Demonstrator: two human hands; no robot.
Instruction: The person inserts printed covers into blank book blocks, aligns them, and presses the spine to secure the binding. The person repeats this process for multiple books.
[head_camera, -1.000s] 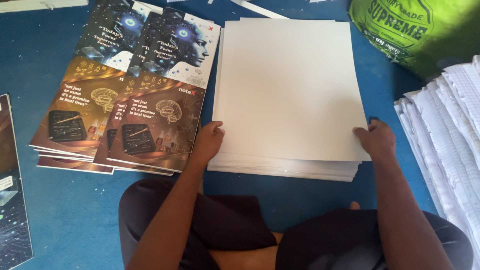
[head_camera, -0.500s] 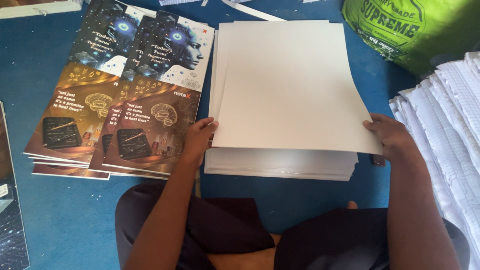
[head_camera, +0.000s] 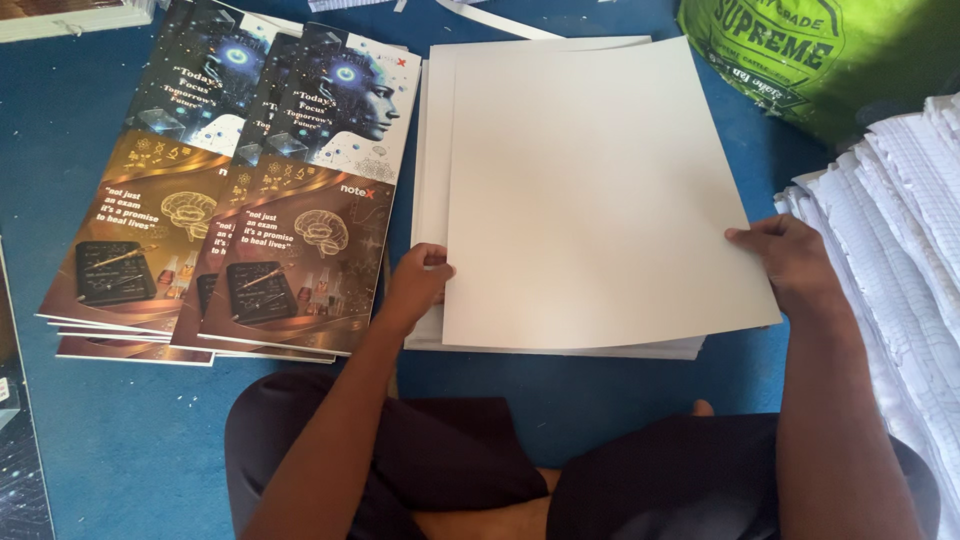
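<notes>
**A:** Going left to right, what's where? All I make out is a person sitting on a blue floor (head_camera: 90, 430).

**B:** Far left there are fanned stacks of printed covers (head_camera: 230, 210), dark and gold with a brain graphic. Just right of those is the left hand (head_camera: 415, 285), sitting at the near left edge of the white sheet pile (head_camera: 432, 200). Its fingers are curled in at the edge of the top white sheet (head_camera: 590, 190), but whether they're actually pinching that sheet or just steadying the pile under it, I can't tell.

**A:** And the sheet itself?

**B:** It's on top of the pile but skewed, swung a bit toward the right so it overhangs the pile's right side. The long axis runs away from the person, near edge toward the lap. Its near right corner looks lifted off the pile.

**A:** So the right hand has it?

**B:** Yep, the right hand (head_camera: 790, 265) is closed on the sheet's right edge, thumb on top, the other fingers underneath out of sight. So the sheet lies left of that hand and right of the other one, spanning between them, and the right is the one with the clear hold.

**A:** Past that?

**B:** Piles of ruled paper (head_camera: 900, 230) along the right edge, and a green sack (head_camera: 800, 55) up top.
</notes>
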